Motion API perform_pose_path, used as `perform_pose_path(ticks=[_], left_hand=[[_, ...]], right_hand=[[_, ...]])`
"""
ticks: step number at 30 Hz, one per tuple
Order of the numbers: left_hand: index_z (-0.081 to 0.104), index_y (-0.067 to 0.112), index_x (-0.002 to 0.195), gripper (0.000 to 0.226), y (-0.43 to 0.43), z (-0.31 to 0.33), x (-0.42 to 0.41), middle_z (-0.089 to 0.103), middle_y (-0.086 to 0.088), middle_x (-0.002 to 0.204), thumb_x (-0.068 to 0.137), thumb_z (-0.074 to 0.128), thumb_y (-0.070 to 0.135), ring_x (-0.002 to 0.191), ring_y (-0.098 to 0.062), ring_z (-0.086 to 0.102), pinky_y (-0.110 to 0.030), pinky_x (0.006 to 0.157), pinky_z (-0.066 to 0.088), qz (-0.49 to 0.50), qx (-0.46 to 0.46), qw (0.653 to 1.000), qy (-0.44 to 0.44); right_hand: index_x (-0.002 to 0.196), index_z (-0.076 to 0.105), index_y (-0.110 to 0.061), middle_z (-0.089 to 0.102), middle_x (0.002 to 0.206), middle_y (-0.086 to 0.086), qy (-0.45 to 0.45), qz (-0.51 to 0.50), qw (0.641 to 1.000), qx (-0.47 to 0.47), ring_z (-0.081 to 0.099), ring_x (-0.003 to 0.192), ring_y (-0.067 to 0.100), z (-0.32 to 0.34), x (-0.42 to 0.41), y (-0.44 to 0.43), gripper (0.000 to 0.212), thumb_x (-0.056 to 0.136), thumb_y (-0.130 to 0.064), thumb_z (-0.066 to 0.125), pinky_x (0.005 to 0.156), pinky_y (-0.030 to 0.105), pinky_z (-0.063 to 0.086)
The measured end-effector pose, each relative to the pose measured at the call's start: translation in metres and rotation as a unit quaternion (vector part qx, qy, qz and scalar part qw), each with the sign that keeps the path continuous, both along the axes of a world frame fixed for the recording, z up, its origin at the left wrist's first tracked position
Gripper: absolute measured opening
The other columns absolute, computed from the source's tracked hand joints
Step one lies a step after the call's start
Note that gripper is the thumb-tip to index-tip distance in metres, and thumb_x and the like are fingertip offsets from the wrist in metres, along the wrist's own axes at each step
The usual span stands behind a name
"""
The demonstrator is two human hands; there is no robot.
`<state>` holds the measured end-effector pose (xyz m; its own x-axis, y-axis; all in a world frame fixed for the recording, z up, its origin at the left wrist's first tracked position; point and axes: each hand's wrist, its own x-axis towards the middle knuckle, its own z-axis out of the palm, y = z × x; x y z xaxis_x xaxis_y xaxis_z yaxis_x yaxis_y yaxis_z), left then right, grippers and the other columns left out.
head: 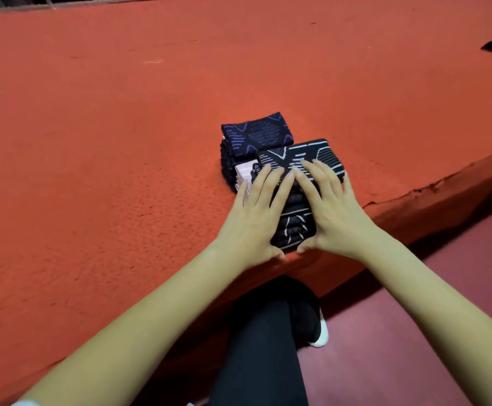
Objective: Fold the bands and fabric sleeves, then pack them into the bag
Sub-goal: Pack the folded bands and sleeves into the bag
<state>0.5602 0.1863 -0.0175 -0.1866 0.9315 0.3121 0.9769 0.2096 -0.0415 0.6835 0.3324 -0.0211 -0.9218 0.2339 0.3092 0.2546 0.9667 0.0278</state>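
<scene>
Near the front edge of the orange tabletop (122, 142), the left hand (256, 213) and the right hand (334, 209) lie flat side by side, fingers straight and index fingertips almost meeting. They press down on a stack of folded black sleeves with white lines (294, 221), thumbs set against its near end. Just behind it to the left stands a second stack topped by a folded dark sleeve with purple lines (256, 136), and a pale pink folded piece (243, 171) shows at the left hand's fingertips.
</scene>
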Motion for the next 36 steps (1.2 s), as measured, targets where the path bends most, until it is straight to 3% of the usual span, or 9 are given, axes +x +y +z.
perform_pose_path(ticks=[4, 7, 10, 13, 15, 18, 23, 30, 36], left_hand=[[0.009, 0.007, 0.148, 0.132, 0.005, -0.004, -0.008, 0.021, -0.017, 0.151, 0.049, 0.083, 0.054, 0.143, -0.033, 0.012, -0.051, 0.114, 0.024, -0.027, 0.032, 0.998, -0.041], [0.022, -0.001, 0.145, 0.114, 0.009, -0.002, -0.012, 0.032, -0.020, 0.142, 0.056, 0.079, 0.042, 0.136, -0.035, 0.024, -0.044, 0.114, 0.026, -0.060, 0.066, 0.993, -0.072], [0.027, -0.005, 0.142, 0.107, 0.014, 0.003, -0.017, 0.035, -0.021, 0.138, 0.057, 0.078, 0.035, 0.131, -0.035, 0.031, -0.045, 0.112, 0.028, -0.078, 0.072, 0.990, -0.097], [0.023, -0.004, 0.144, 0.111, 0.014, 0.004, -0.020, 0.030, -0.020, 0.141, 0.056, 0.080, 0.034, 0.134, -0.035, 0.027, -0.048, 0.112, 0.027, -0.079, 0.066, 0.985, -0.135], [0.016, -0.002, 0.147, 0.123, 0.012, 0.001, -0.018, 0.024, -0.021, 0.145, 0.053, 0.084, 0.039, 0.138, -0.037, 0.021, -0.050, 0.114, 0.023, -0.070, 0.055, 0.988, -0.125], [0.006, 0.001, 0.149, 0.144, 0.009, -0.001, -0.010, 0.015, -0.022, 0.151, 0.042, 0.088, 0.052, 0.142, -0.038, 0.010, -0.046, 0.117, 0.014, -0.046, 0.024, 0.994, -0.101], [0.022, -0.003, 0.145, 0.113, 0.009, 0.015, -0.016, 0.031, -0.023, 0.138, 0.051, 0.074, 0.033, 0.131, -0.036, 0.026, -0.050, 0.109, 0.032, -0.056, 0.071, 0.986, -0.143], [0.015, 0.018, 0.149, 0.113, -0.047, 0.095, -0.054, 0.031, 0.000, 0.139, 0.053, 0.065, 0.047, 0.127, -0.016, 0.028, -0.021, 0.103, 0.023, -0.037, 0.008, 0.976, -0.213], [0.024, 0.041, 0.142, 0.109, -0.143, 0.109, -0.121, 0.040, 0.016, 0.137, 0.047, 0.076, 0.056, 0.126, -0.004, 0.041, -0.030, 0.108, 0.036, 0.087, -0.066, 0.953, -0.284]], right_hand=[[0.149, 0.008, -0.016, 0.015, 0.151, 0.012, 0.028, 0.040, 0.998, -0.043, 0.010, 0.143, 0.030, -0.003, -0.002, 0.006, 0.126, 0.050, -0.067, 0.068, 0.103, 0.058, 0.036], [0.149, 0.011, -0.013, 0.019, 0.150, 0.014, 0.051, 0.058, 0.995, -0.059, 0.011, 0.143, 0.031, -0.005, -0.003, 0.010, 0.112, 0.061, -0.060, 0.063, 0.105, 0.054, 0.037], [0.148, 0.011, -0.011, 0.020, 0.149, 0.017, 0.056, 0.061, 0.994, -0.066, 0.012, 0.142, 0.033, -0.005, -0.005, 0.013, 0.113, 0.057, -0.049, 0.066, 0.104, 0.052, 0.039], [0.149, 0.008, -0.011, 0.019, 0.148, 0.019, 0.043, 0.047, 0.997, -0.044, 0.012, 0.140, 0.035, -0.002, -0.007, 0.008, 0.122, 0.051, -0.038, 0.075, 0.089, 0.051, 0.049], [0.149, 0.009, -0.010, 0.020, 0.148, 0.019, 0.038, 0.045, 0.998, -0.033, 0.014, 0.139, 0.034, -0.002, -0.008, 0.006, 0.123, 0.049, -0.036, 0.076, 0.084, 0.048, 0.051], [0.147, 0.014, -0.011, 0.023, 0.144, 0.015, 0.052, 0.051, 0.997, -0.038, 0.019, 0.135, 0.033, -0.002, -0.007, 0.008, 0.115, 0.051, -0.043, 0.070, 0.088, 0.050, 0.048], [0.144, 0.023, -0.012, 0.038, 0.133, 0.016, 0.064, 0.048, 0.995, -0.052, 0.031, 0.125, 0.032, 0.019, -0.013, 0.005, 0.105, 0.052, -0.052, 0.055, 0.089, 0.052, 0.049], [0.143, 0.030, -0.018, 0.041, 0.132, 0.002, 0.067, 0.087, 0.986, -0.127, 0.031, 0.124, 0.017, 0.085, -0.038, -0.046, 0.107, 0.047, -0.058, 0.053, 0.082, 0.037, 0.049], [0.134, 0.032, -0.030, 0.047, 0.121, -0.007, -0.029, 0.153, 0.966, -0.204, 0.037, 0.112, 0.013, 0.103, -0.114, -0.127, 0.093, 0.049, -0.057, 0.061, 0.090, 0.044, 0.045]])
